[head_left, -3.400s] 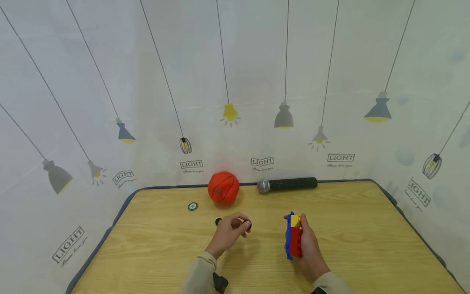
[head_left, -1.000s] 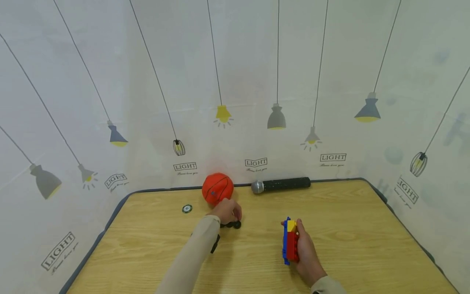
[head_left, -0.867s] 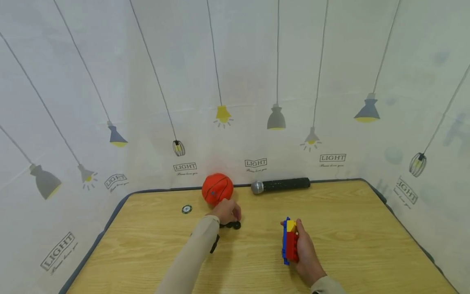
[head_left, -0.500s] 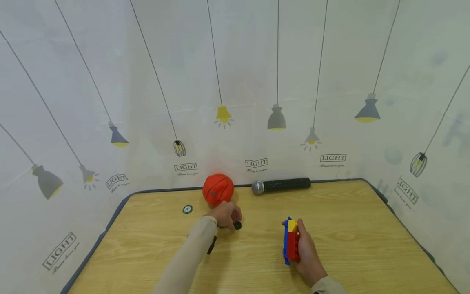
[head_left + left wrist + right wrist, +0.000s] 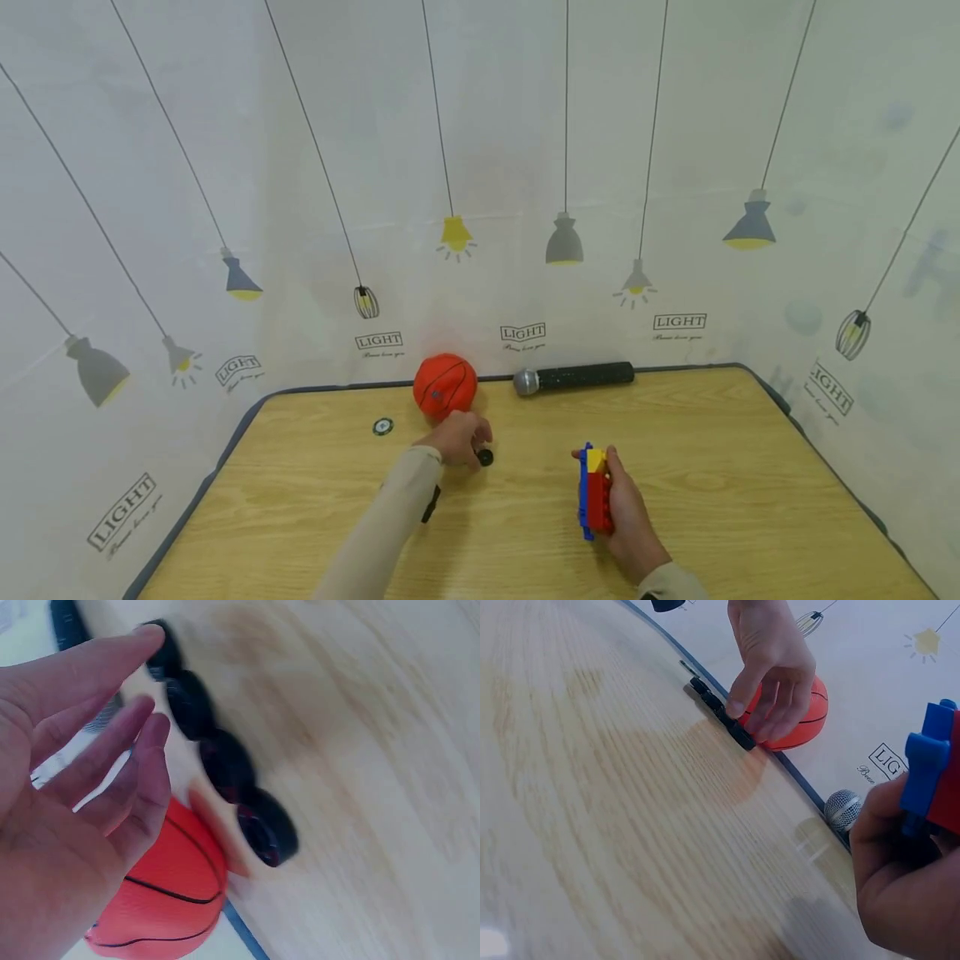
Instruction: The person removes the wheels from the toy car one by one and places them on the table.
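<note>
Several small black wheels (image 5: 225,765) stand in a row on the wooden table. My left hand (image 5: 453,439) is over this row, and in the left wrist view its fingers are loosely spread, one fingertip at the end wheel. From the head view, only the wheel (image 5: 485,457) at the row's right end shows plainly; the hand and sleeve cover the others. My right hand (image 5: 630,517) grips a toy block vehicle (image 5: 597,502) with a blue base and red and yellow bricks. It is held on its side above the table, the blue base facing left.
Just behind the left hand sits a red toy basketball (image 5: 445,386). A black microphone (image 5: 585,377) with a silver head lies along the back edge. Left of the ball lies a poker chip (image 5: 383,427). A white lamp-print sheet (image 5: 495,167) encloses the table (image 5: 720,467).
At first the left hand pinched a black wheel; it then moved to the row by the ball, and its fingers have since loosened and spread. The right hand keeps holding the block vehicle, nearly still.
</note>
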`<state>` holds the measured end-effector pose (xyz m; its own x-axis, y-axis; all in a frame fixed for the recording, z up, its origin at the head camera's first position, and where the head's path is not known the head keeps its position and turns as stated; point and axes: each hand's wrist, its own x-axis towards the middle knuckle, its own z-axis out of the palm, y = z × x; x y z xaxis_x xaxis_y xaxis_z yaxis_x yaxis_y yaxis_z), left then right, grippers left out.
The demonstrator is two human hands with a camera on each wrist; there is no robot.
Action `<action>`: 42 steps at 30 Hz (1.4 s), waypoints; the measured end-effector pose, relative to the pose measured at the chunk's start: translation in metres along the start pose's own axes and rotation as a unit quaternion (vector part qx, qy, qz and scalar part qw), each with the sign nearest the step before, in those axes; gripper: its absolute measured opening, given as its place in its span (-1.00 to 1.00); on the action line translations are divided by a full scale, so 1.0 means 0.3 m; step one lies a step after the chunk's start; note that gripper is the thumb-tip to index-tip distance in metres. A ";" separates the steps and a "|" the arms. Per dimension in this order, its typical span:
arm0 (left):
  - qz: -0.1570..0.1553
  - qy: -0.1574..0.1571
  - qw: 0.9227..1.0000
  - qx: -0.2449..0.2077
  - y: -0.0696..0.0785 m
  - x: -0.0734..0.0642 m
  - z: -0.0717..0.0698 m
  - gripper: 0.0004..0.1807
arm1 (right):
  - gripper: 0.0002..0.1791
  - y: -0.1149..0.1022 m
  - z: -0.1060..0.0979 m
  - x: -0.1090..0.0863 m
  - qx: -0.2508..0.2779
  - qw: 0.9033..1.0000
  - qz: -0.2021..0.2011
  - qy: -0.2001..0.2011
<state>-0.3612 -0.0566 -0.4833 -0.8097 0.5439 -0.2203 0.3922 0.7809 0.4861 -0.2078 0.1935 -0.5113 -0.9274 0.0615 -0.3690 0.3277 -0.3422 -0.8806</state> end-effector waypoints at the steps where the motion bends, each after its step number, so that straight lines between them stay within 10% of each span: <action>1: 0.017 0.011 1.000 -0.009 0.003 -0.007 -0.006 -0.59 | -0.12 -0.004 0.000 0.000 -0.003 1.000 0.004 -0.001; 7: 0.102 0.051 0.991 -0.065 0.035 -0.070 -0.038 -0.71 | -0.03 -0.034 -0.009 0.016 -0.084 0.991 0.033 -0.095; 14: 0.119 0.005 0.981 -0.154 0.110 -0.144 -0.020 -0.72 | 0.13 -0.090 -0.004 0.035 -0.213 0.945 0.018 -0.247; 31: 0.163 -0.004 0.958 -0.234 0.206 -0.205 0.053 -0.63 | 0.05 -0.146 0.073 0.044 -0.284 0.909 0.007 -0.304; 42: 0.129 0.054 0.959 -0.247 0.156 -0.218 0.079 -0.64 | 0.05 -0.156 0.058 0.047 -0.298 0.915 -0.005 -0.272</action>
<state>-0.2793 -0.0483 -0.4662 -0.7646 0.6434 0.0376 0.3534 0.3698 0.8593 -0.2393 0.1942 -0.4702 -0.8308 -0.4686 -0.3003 0.2086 0.2380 -0.9486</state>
